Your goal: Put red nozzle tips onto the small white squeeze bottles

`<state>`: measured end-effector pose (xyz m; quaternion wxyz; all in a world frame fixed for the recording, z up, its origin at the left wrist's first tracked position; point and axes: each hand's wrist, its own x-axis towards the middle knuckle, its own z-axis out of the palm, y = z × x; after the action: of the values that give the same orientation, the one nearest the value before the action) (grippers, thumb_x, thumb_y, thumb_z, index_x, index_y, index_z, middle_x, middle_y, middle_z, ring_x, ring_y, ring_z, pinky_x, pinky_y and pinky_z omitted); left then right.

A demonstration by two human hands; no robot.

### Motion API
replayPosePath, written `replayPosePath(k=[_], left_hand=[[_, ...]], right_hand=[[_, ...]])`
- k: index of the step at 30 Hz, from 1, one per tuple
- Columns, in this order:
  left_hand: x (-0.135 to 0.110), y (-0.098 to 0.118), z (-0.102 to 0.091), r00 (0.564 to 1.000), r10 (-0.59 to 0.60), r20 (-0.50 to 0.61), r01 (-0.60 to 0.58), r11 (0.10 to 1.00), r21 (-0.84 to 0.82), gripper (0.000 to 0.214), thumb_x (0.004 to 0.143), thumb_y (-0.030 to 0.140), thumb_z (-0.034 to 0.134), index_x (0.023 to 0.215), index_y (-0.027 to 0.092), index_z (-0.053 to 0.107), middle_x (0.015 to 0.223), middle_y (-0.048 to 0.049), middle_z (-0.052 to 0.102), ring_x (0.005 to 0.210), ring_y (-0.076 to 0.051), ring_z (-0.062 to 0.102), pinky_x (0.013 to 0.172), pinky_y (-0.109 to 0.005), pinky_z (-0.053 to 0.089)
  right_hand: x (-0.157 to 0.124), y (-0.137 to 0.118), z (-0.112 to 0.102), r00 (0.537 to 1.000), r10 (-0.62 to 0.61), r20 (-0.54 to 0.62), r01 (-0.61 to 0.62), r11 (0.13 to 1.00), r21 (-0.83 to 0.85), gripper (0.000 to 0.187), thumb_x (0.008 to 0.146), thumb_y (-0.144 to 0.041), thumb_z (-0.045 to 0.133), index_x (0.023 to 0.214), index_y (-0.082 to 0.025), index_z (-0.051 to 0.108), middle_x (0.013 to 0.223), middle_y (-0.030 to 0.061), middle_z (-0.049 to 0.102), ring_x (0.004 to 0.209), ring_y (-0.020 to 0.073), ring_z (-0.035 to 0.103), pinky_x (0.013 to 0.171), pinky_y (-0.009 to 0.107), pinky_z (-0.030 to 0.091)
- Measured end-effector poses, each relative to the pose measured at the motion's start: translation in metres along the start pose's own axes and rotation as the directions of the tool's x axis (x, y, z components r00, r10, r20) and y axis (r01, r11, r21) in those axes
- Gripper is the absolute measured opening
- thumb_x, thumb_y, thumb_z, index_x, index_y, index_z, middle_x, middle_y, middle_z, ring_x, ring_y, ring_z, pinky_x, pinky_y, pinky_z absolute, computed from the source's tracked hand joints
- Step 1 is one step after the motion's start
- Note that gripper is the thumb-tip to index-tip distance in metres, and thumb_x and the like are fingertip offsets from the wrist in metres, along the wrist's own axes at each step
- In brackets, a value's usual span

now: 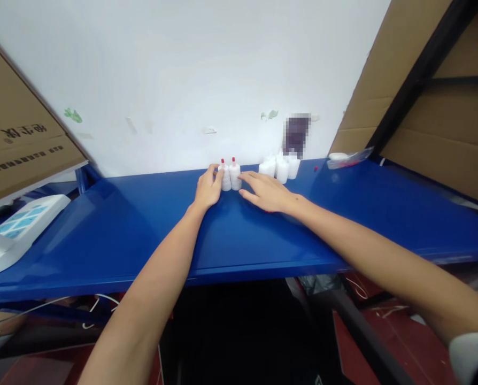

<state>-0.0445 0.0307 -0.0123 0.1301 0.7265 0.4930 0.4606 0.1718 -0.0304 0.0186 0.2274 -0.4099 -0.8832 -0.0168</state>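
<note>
Two small white bottles with red caps (230, 175) stand upright side by side near the back of the blue shelf (143, 224), close to the white wall. My left hand (209, 187) touches the left bottle, its fingers curled against the bottle's side. My right hand (266, 192) lies flat on the shelf, fingers stretched out, with the fingertips just right of the right bottle. A cluster of several white bottles without red caps (279, 167) stands further right by the wall.
A white device with a light-blue keypad (20, 224) sits at the shelf's left end under a cardboard box (18, 139). A clear plastic bag (349, 158) lies at the back right beside cardboard sheets and a black frame bar (415, 75).
</note>
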Motion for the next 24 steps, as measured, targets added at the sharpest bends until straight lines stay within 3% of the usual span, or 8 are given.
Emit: replayPosePath(k=[5, 8, 10, 14, 17, 20, 24], left_hand=[[0.000, 0.009, -0.004, 0.983, -0.006, -0.184, 0.012, 0.999, 0.032, 0.032, 0.099, 0.046, 0.044, 0.108, 0.021, 0.063, 0.085, -0.0034, 0.065, 0.080, -0.020, 0.062, 0.080, -0.033, 0.047], [-0.004, 0.024, -0.009, 0.936, 0.074, -0.345, -0.057, 0.997, 0.059, 0.027, 0.100, 0.040, 0.042, 0.100, 0.020, 0.061, 0.081, -0.0030, 0.062, 0.074, -0.017, 0.058, 0.078, -0.032, 0.046], [-0.008, 0.037, -0.011, 0.923, 0.134, -0.362, -0.111, 0.990, 0.084, 0.026, 0.100, 0.037, 0.039, 0.098, 0.021, 0.059, 0.079, -0.0025, 0.061, 0.071, -0.016, 0.056, 0.076, -0.031, 0.046], [-0.019, 0.066, -0.005, 0.948, 0.299, -0.112, -0.282, 0.949, 0.141, 0.027, 0.099, 0.035, 0.040, 0.090, 0.021, 0.061, 0.073, -0.0023, 0.060, 0.068, -0.016, 0.055, 0.072, -0.032, 0.047], [-0.028, 0.080, 0.007, 0.901, 0.399, 0.168, -0.423, 0.896, 0.139, 0.025, 0.096, 0.029, 0.042, 0.089, 0.020, 0.064, 0.081, -0.0042, 0.064, 0.074, -0.017, 0.058, 0.076, -0.033, 0.049], [-0.035, 0.084, 0.019, 0.845, 0.393, 0.362, -0.462, 0.878, 0.127, 0.029, 0.097, 0.031, 0.041, 0.106, 0.019, 0.066, 0.099, -0.0079, 0.065, 0.087, -0.020, 0.062, 0.082, -0.037, 0.052], [-0.038, 0.080, 0.026, 0.799, 0.319, 0.510, -0.422, 0.901, 0.098, 0.042, 0.096, 0.031, 0.043, 0.133, 0.020, 0.059, 0.132, -0.0127, 0.058, 0.109, -0.025, 0.065, 0.095, -0.043, 0.055]], right_hand=[[-0.001, 0.005, -0.012, 0.991, 0.068, -0.116, -0.061, 0.996, 0.064, 0.047, 0.097, -0.041, 0.045, 0.135, -0.015, 0.053, 0.143, 0.0194, 0.052, 0.124, 0.0359, 0.056, 0.105, 0.056, 0.044], [0.000, 0.016, -0.035, 0.967, 0.134, -0.217, -0.106, 0.985, 0.136, 0.033, 0.093, -0.044, 0.051, 0.112, -0.018, 0.060, 0.120, 0.0146, 0.060, 0.110, 0.0321, 0.055, 0.097, 0.050, 0.045], [-0.002, 0.029, -0.052, 0.934, 0.196, -0.298, -0.152, 0.975, 0.164, 0.024, 0.093, -0.039, 0.050, 0.103, -0.020, 0.060, 0.105, 0.0107, 0.062, 0.099, 0.0286, 0.055, 0.091, 0.045, 0.045], [-0.014, 0.069, -0.065, 0.884, 0.269, -0.382, -0.230, 0.962, 0.146, 0.013, 0.089, -0.034, 0.055, 0.091, -0.021, 0.059, 0.092, 0.0071, 0.060, 0.085, 0.0242, 0.054, 0.081, 0.040, 0.043], [-0.026, 0.097, -0.054, 0.831, 0.326, -0.450, -0.302, 0.945, 0.128, 0.022, 0.091, -0.032, 0.050, 0.070, -0.023, 0.052, 0.088, 0.0080, 0.059, 0.081, 0.0227, 0.054, 0.081, 0.040, 0.043], [-0.033, 0.110, -0.041, 0.806, 0.421, -0.415, -0.393, 0.906, 0.155, 0.035, 0.091, -0.030, 0.048, 0.057, -0.023, 0.049, 0.072, 0.0070, 0.058, 0.072, 0.0221, 0.055, 0.076, 0.039, 0.043], [-0.032, 0.103, -0.031, 0.752, 0.512, -0.415, -0.425, 0.858, 0.287, 0.023, 0.090, -0.028, 0.049, 0.072, -0.021, 0.063, 0.060, 0.0027, 0.057, 0.063, 0.0207, 0.056, 0.071, 0.037, 0.044]])
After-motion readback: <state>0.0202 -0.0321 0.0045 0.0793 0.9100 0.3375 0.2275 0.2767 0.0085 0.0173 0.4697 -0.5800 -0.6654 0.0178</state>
